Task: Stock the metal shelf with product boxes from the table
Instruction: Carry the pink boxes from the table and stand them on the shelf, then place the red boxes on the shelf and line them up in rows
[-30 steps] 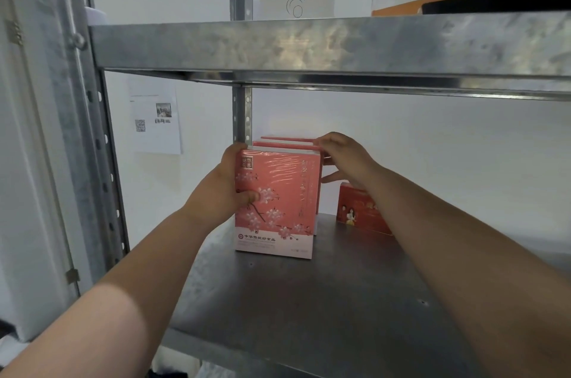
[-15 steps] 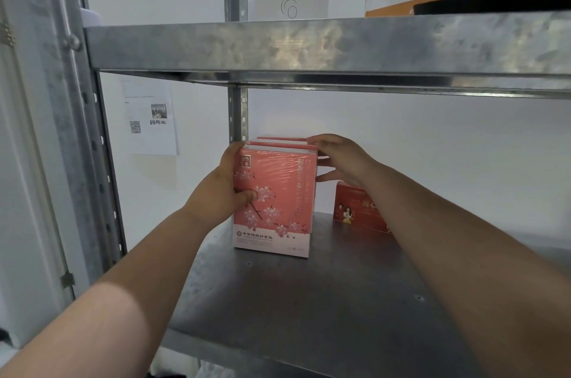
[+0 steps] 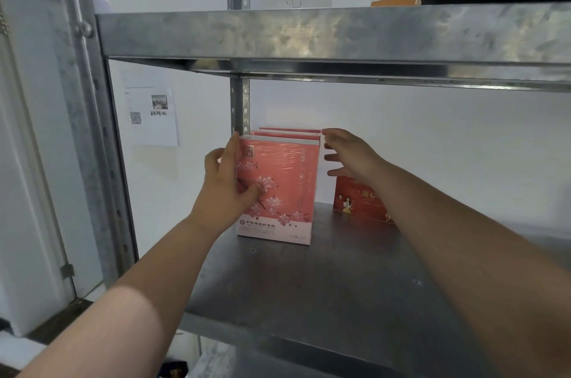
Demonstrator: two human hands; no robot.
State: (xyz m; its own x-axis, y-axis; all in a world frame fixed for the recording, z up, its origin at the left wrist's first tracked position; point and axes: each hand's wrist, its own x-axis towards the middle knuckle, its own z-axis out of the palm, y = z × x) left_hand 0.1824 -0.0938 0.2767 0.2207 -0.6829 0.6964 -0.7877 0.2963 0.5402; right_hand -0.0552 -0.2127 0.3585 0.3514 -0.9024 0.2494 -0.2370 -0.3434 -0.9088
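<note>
Pink product box (image 3: 278, 189) stands upright on the metal shelf (image 3: 324, 285), toward 11 o'clock of the deck, front of a row with two or so like boxes (image 3: 287, 132) packed behind it. Left hand (image 3: 228, 186) grips its left edge, thumb laid over the front face and fingers round the side. Right hand (image 3: 349, 155) hovers at 2 o'clock of the box, fingers spread and holding nothing, just beside the top right corner; contact there can't be told. Step in hand looks like squaring the box into the row. To do it well: press it flat against the box behind, line up the left edges near the upright post (image 3: 241, 105), let go with the left hand only once it sits flush, and avoid dragging the shiny wrap. A low red box (image 3: 358, 201) sits at 3 o'clock, partly covered by the right forearm. Hidden: the table, the left fingers behind the box, the exact row count, and the small print on the labels.
</note>
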